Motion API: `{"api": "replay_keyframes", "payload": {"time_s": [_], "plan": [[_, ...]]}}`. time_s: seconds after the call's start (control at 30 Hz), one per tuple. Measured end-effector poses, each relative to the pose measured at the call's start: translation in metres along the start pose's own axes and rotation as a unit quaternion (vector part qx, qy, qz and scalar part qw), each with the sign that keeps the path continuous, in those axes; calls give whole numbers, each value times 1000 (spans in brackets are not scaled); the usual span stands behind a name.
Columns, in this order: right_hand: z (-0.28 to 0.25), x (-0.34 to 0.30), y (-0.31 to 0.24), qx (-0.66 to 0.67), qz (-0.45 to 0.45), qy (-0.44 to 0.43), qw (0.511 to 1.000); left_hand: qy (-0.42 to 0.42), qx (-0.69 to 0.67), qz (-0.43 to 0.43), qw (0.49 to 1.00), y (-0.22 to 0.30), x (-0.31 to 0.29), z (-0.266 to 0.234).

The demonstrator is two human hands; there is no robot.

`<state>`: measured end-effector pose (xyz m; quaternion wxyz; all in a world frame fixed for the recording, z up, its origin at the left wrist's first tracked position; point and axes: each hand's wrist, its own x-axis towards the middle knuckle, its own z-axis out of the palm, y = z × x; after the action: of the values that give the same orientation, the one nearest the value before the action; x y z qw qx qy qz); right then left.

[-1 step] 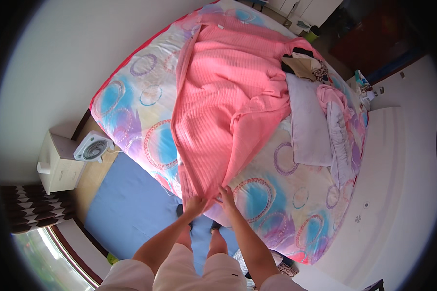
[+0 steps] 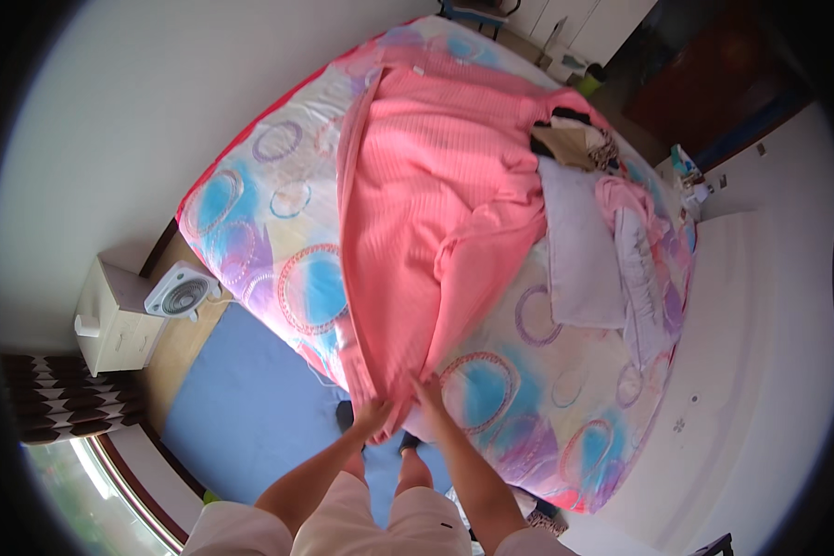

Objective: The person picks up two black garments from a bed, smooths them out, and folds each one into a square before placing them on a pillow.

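A pink ribbed blanket (image 2: pixel 417 185) lies across the middle of the bed, its near part drawn to a narrow end at the edge closest to me. My left hand (image 2: pixel 373 415) is closed on that end, beside a long folded edge. Slightly farther and to the right, my right hand (image 2: pixel 426 389) pinches the blanket's right side; its fingertips are partly hidden by the cloth. Wrinkles and a raised fold run along the blanket's right part. Below it is a bed sheet (image 2: pixel 565 380) patterned with blue and purple circles.
A white pillow (image 2: pixel 579 246) and a pile of folded clothes (image 2: pixel 565 144) lie on the bed's right side. On the left are a box fan (image 2: pixel 181 292), a small cabinet (image 2: pixel 116 320) and a blue floor mat (image 2: pixel 250 398). A headboard (image 2: pixel 713 315) borders the right.
Both hands have come a little closer to me with the blanket's near end, which hangs lower over the bed's edge. The whole view has shifted slightly.
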<state>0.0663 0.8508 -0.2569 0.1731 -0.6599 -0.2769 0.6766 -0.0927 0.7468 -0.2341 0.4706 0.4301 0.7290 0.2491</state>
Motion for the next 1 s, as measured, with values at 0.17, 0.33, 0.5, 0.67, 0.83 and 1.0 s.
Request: {"api": "replay_keyframes", "payload": {"time_s": [0.17,0.33,0.5,0.67,0.83,1.0], "plan": [[-18,-63,8,-93,-156,108,978,-38,-185,-216,958,-8,-80,-2],[-124,-128,-2,-53,-125,142,981,-90,-420,-248,868,7,-132,-10],[-158,-212,-40,137,-123,89,979,-83,-584,-230,774,0,-160,-66],[-209,-263,-70,152,-123,123,973,-193,-561,-93,800,125,-178,-108],[-186,-291,-124,158,-159,84,971,3,5,-77,997,113,-177,-175],[-215,-335,-133,69,-253,144,954,151,130,119,973,168,-191,-182]]}}
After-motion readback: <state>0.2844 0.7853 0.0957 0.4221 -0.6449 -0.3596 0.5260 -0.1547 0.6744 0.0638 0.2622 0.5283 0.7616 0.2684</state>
